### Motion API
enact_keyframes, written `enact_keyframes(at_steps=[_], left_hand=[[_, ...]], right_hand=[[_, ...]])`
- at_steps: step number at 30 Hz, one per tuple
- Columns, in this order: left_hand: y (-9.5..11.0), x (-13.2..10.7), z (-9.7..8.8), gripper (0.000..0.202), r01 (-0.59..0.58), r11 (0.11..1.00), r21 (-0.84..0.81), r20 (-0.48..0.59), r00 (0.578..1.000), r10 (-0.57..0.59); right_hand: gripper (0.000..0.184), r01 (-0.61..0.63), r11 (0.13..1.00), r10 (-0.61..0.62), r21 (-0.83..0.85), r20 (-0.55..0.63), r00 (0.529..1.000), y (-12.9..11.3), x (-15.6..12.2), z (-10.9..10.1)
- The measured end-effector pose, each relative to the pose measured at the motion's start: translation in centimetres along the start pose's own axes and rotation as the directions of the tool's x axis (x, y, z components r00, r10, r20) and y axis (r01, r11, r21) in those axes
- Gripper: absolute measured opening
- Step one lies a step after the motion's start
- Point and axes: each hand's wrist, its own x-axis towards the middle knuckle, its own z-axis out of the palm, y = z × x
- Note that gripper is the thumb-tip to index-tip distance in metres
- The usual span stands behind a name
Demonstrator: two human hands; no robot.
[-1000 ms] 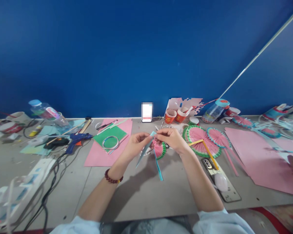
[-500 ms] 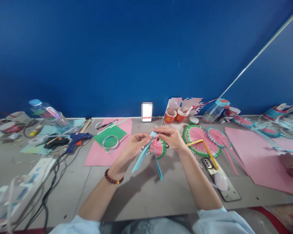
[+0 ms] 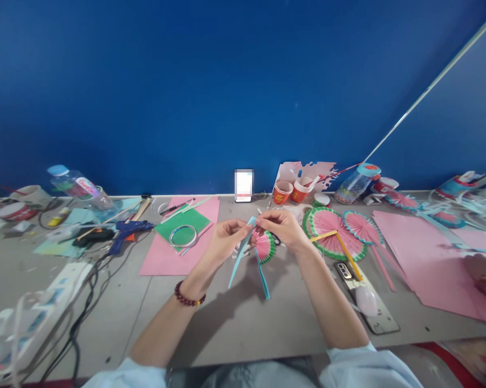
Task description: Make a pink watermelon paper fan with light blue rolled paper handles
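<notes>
My left hand (image 3: 231, 237) pinches a light blue paper strip (image 3: 238, 261) near its upper end, and the strip's long part hangs down toward me. At that same upper end, the thumb and fingers of my right hand (image 3: 281, 229) are closed on the strip too. Just below and between my hands lies a small pleated paper fan (image 3: 266, 248), pink with a green and white rim. A second blue strip (image 3: 264, 280) runs from the fan's centre toward me. My fingers partly hide the fan's left side.
Left of my hands, a green sheet (image 3: 186, 223) and a tape ring (image 3: 183, 237) lie on pink paper (image 3: 153, 261). Farther left is a blue glue gun (image 3: 129, 231). Larger watermelon fans (image 3: 326, 237), a phone (image 3: 378, 318) and paper cups (image 3: 282, 192) are right. Another person's hand (image 3: 483, 272) rests far right.
The hanging end of the blue strip has swung slightly right and turned more edge-on. My right fingers have curled in closer at its top end. The small fan stays put.
</notes>
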Motion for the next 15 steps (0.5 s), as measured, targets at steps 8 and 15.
enact_keyframes(at_steps=[8, 15], left_hand=[[0.37, -0.28, 0.06, 0.03, -0.121, 0.986, 0.114, 0.028, 0.993, 0.118], [-0.09, -0.49, 0.31, 0.029, -0.154, 0.982, 0.111, -0.051, 0.986, 0.161]], right_hand=[[0.023, 0.006, 0.998, -0.003, -0.067, 0.039, 0.999, -0.69, -0.39, 0.24], [0.029, -0.03, 0.999, 0.026, 0.042, 0.109, 0.994, -0.81, -0.45, 0.12]])
